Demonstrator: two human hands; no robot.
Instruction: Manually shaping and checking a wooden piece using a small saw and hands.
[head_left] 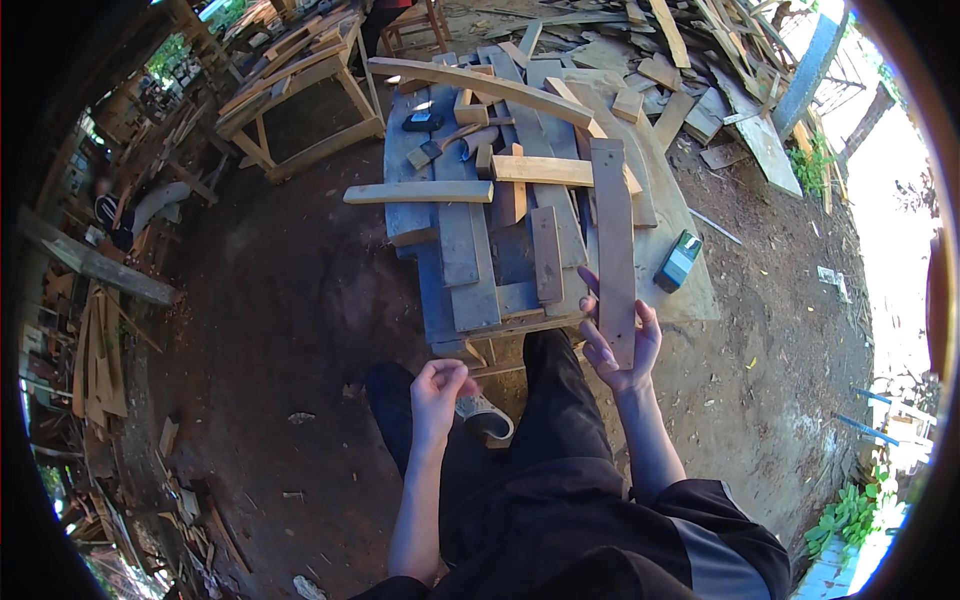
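Observation:
My right hand (630,355) is closed around the lower end of a flat brown wooden board (613,240), which stands up before me over the right part of the workbench. The thumb lies on one side of the board and fingers show on the other. My left hand (438,393) is curled in front of my legs, fingertips drawn together; whether a small thing is between them is hidden. Nearest to the board on the bench are a short plank (547,255), a pale wooden strip (545,171) and a green-and-black box-shaped item (679,262).
The workbench (405,225) carries stacked planks, a long beam (480,84), a wooden mallet-like tool (440,148) and a small dark device (423,122). A second wooden table (300,85) stands far left. Scrap wood (690,90) is heaped far right. Another person (120,215) is at the left edge.

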